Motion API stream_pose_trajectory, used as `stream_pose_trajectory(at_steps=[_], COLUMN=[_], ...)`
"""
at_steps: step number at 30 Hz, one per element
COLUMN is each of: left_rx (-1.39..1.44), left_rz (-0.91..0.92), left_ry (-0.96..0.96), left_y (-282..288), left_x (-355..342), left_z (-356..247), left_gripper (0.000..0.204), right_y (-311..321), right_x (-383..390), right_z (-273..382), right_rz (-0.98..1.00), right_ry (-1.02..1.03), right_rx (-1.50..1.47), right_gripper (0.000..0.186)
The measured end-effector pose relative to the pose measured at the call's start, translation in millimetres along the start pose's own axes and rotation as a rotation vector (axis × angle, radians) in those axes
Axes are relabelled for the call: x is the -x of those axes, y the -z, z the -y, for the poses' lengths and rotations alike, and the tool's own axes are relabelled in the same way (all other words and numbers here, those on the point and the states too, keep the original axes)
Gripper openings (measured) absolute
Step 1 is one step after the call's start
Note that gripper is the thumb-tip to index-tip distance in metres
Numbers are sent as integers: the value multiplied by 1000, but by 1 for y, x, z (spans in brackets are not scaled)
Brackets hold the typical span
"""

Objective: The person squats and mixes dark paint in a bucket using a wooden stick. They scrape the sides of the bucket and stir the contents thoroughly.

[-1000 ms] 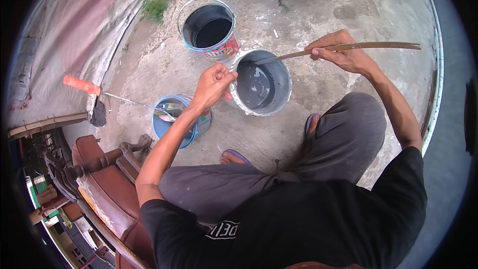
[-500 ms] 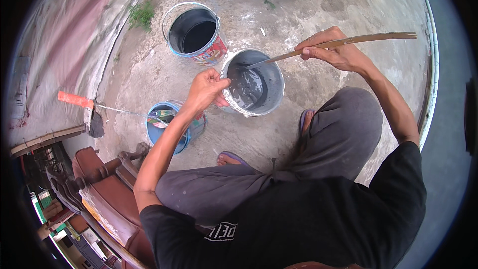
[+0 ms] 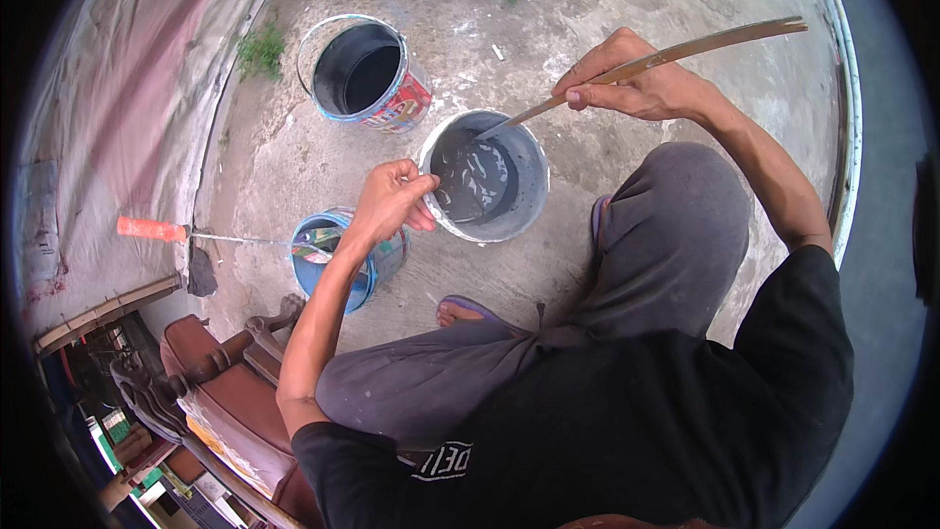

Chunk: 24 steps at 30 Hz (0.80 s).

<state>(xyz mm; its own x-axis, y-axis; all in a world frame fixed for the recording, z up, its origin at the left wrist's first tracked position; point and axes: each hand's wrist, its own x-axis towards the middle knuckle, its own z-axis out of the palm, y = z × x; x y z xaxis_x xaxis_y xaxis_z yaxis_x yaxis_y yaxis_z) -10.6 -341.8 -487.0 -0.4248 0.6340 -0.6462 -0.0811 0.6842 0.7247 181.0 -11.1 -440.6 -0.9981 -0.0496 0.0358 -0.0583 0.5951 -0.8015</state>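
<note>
fingers closed, the left hand (image 3: 390,200) is pinching the grey bucket (image 3: 532,174) at its rim, the right hand (image 3: 641,83) gripping a wooden stick (image 3: 729,39); the bucket is standing well inside the concrete floor's (image 3: 480,279) right edge.

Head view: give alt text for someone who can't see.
The right hand holds a wooden stick, its end inside a bucket of gray liquid, while the left hand grips its rim. Nearby stand a bucket of dark liquid and a blue bucket holding an orange-handled tool.

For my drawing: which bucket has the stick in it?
The rightmost bucket, held by the left hand; the stick is in neither the red-labelled bucket nor the blue bucket.
</note>
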Motion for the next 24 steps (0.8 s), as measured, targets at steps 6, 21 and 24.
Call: stream_pose_trajectory(at_steps=[6, 21, 24], left_rx=[10, 117, 110], left_rz=[12, -53, -65], left_ry=[-9, 2, -2], left_y=[-7, -7, -8], left_x=[2, -5, -5], left_z=[-8, -4, -5], left_gripper=[23, 28, 29], right_y=[2, 3, 3], right_x=[9, 12, 12], right_z=[3, -1, -2], right_rz=[45, 122, 83], right_ry=[-11, -57, -79], right_rx=[-91, -8, -159], right_gripper=[28, 30, 29])
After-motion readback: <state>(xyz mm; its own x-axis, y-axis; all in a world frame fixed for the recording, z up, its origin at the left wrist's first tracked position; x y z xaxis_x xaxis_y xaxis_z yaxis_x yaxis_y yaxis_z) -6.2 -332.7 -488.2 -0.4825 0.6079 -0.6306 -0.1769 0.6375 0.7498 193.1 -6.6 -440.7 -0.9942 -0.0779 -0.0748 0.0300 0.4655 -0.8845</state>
